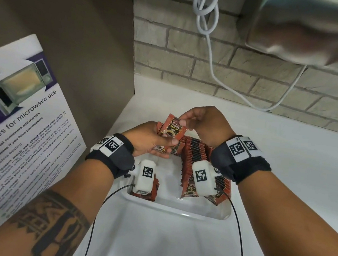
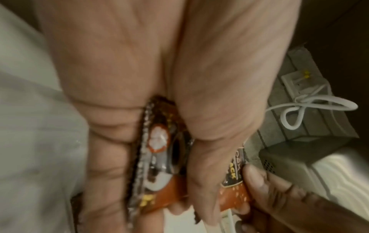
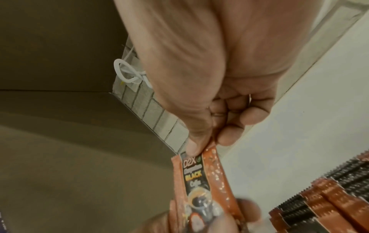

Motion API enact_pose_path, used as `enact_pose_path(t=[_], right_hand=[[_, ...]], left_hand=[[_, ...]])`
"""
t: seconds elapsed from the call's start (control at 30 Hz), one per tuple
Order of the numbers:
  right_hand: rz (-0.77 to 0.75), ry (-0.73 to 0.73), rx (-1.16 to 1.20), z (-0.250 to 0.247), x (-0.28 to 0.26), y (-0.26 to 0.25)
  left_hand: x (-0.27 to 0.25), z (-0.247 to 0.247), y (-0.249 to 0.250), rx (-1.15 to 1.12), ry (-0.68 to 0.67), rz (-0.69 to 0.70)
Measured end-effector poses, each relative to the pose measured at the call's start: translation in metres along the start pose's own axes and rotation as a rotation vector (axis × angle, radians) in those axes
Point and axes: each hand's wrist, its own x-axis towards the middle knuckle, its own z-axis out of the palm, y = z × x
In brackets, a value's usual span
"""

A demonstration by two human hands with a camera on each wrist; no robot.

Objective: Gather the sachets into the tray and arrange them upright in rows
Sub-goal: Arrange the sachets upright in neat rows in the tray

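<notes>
While rows stand, both hands (image 1: 176,133) pinch one sachet (image 1: 172,128).

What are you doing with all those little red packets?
A person is sorting coffee sachets into a white tray on a counter. The left hand holds a small bunch of sachets, and the right hand pinches the top corner of one sachet from that bunch. Many sachets already stand upright in rows in the tray, with a bare part left near its middle.
</notes>
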Motion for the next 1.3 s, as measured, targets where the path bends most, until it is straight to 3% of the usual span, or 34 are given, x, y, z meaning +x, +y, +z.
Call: enact_pose_path(t=[0.17, 0.23, 0.33, 0.63, 1.3], right_hand=[[0.064, 0.01, -0.176, 0.002, 0.005, 0.003], [0.09, -0.021, -0.261, 0.007, 0.007, 0.007], [0.139, -0.024, -0.376, 0.02, 0.013, 0.014], [0.196, -0.044, -0.68, 0.048, 0.03, 0.027], [0.182, -0.084, -0.711, 0.048, 0.032, 0.036]], left_hand=[[0.004, -0.011, -0.009, 0.413, 0.068, -0.32], [0.006, -0.011, -0.01, 0.502, 0.095, -0.373], [0.014, -0.008, -0.01, 0.543, 0.123, -0.392], [0.035, 0.006, -0.016, 0.621, -0.011, -0.442], [0.044, 0.019, -0.014, 0.693, -0.029, -0.403]])
